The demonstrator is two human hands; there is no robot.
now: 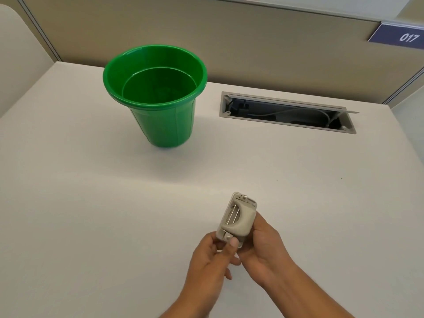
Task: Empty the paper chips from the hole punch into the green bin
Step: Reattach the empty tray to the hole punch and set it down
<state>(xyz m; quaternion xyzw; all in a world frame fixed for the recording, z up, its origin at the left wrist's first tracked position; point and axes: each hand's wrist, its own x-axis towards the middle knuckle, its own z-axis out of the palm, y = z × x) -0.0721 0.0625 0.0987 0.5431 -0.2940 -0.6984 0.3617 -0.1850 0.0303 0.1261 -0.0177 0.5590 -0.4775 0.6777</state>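
Above the desk point(91, 203), both hands' fingers point(232, 245) pinch the hole punch point(237, 220), tilted.

Two bare forearms enter from the lower edge of the view and end in the left hand point(210, 258) and the right hand point(263, 251). No sleeve, cuff, glove, watch, bracelet or ring shows on either arm or hand; both forearms are uncovered as far as the frame edge. The fingers point(233, 245) are slender, with short, plain, unpainted nails, one of which shows clearly on the left thumb. Knuckle creases are visible on the back of the left hand. The rest of the person lies outside the view.
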